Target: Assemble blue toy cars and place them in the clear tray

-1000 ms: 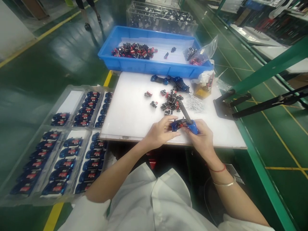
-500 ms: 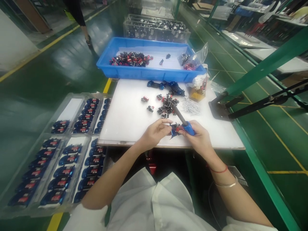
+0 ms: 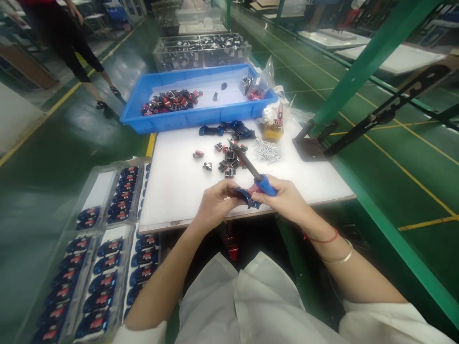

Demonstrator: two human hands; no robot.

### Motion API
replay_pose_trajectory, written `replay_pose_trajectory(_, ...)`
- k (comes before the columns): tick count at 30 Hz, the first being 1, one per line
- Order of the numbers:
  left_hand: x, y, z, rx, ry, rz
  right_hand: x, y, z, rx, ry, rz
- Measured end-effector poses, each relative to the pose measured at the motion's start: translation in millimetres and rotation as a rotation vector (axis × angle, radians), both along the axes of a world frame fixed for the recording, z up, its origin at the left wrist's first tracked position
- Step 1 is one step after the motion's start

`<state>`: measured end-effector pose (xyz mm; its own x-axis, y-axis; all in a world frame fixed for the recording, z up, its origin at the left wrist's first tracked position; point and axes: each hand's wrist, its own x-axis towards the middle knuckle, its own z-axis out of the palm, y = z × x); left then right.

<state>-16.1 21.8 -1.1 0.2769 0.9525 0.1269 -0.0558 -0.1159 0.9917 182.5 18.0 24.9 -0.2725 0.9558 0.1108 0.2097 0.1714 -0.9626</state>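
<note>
My left hand (image 3: 217, 205) grips a small blue toy car body (image 3: 247, 198), partly hidden by my fingers. My right hand (image 3: 283, 198) is shut around a blue-handled screwdriver (image 3: 265, 185), with its dark shaft (image 3: 245, 160) slanting up and left over the table. The handle end sits close to the blue car body. Beyond the hands lie a heap of small black and red parts (image 3: 229, 160), a scatter of silver screws (image 3: 267, 152) and several blue car pieces (image 3: 225, 129).
The white worktable (image 3: 179, 200) has a green frame (image 3: 387, 229) at its right. Behind it stand a blue tray (image 3: 201, 119) of parts and a clear bin (image 3: 201, 52). A clear tray of blue cars (image 3: 107, 253) lies to the left. A person (image 3: 68, 43) stands at the back left.
The whole scene has shifted and tilted as my head turned. My hands now sit further left, and the screwdriver shaft leans further left. The car body is turned differently in my left hand.
</note>
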Motion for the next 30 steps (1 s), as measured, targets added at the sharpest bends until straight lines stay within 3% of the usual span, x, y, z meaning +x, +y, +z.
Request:
replay_pose_trajectory(3,-1,-1,1.7,0.068,0.026,0.032,-4,1,2.6,-0.152,0.104,0.034)
replay_pose_trajectory(6,-3,-2,1.5,0.099,0.036,-0.039,-7,2,3.2,-0.29,0.192,0.047)
replay_pose_trajectory(10,0,-3,-0.4,0.004,0.026,-0.056,-8,2,1.2,-0.379,0.236,-0.001)
replay_pose_trajectory(18,23,-2,-9.5,-0.206,-0.102,0.199,2,-9,-16.5,-0.296,0.245,-0.253)
replay_pose_trajectory(23,36,-5,-9.9,-0.343,-0.274,0.187,-7,-12,-23.0,-0.157,0.218,-0.398)
replay_pose_trajectory(30,34,-3,3.2,-0.504,-0.355,0.134,-1,-6,-17.4,-0.097,0.107,-0.41)
